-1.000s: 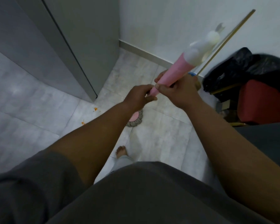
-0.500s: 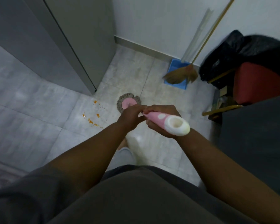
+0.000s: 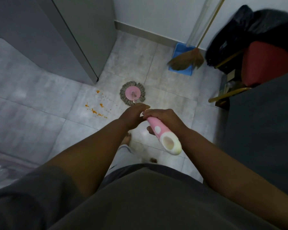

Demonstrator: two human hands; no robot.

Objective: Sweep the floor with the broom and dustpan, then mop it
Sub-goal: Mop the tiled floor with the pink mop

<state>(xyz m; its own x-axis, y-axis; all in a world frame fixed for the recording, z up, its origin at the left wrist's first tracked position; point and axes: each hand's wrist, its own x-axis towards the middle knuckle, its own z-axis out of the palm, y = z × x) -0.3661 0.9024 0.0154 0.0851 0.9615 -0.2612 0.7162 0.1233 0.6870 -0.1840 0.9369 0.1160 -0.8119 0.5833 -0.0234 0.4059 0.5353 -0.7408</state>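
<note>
Shaft above the mop head (image 3: 132, 93): hidden behind left hand (image 3: 131, 116); grip indeterminate. Broom (image 3: 188, 58) handle, beyond the mop head: cut by top edge. Black bag (image 3: 249, 30), right of mop head: blurred.

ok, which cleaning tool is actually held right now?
The pink-handled mop, gripped by the right hand; broom and blue dustpan stand by the wall, unheld.

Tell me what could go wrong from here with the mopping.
1. The orange bits lie unswept just left of the mop head; mopping now would likely smear them, while the broom and dustpan stand by the wall.
2. A bare foot stands close behind the mop head; it might slip once the floor is wet.
</note>
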